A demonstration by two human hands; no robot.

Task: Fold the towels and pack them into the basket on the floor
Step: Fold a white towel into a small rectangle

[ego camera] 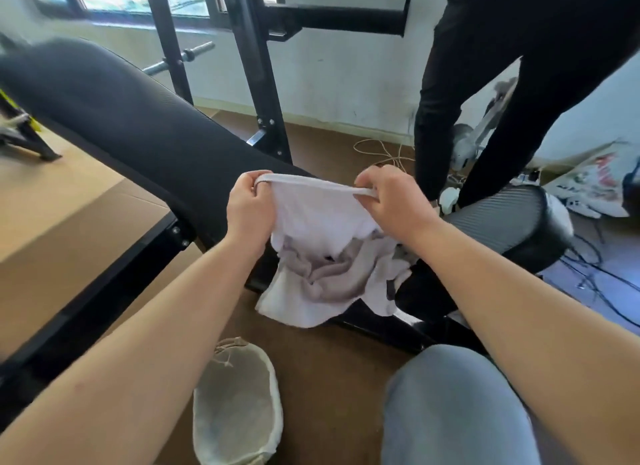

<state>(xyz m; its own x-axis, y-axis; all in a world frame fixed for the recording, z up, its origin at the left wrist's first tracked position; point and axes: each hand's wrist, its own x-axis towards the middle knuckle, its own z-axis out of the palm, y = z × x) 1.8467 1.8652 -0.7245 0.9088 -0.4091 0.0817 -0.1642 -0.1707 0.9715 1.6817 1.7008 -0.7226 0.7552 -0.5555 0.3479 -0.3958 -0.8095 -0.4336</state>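
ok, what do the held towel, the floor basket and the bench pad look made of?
Towel: soft white woven cloth, likely cotton terry; it drapes in limp folds, with a stitched hem along the top.
Basket: off-white fabric or canvas, matte and slightly creased; whether there is a frame beneath cannot be told.
Bench pad: black padding under a finely ribbed, faintly shiny cover, perhaps vinyl or synthetic mesh.

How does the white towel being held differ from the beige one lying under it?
The white towel is stretched by its top edge between the left hand and right hand; the beige towel lies crumpled, untouched. The white towel hangs raised; the beige towel sits lower, beneath it. Both are unfolded, neither in the basket.
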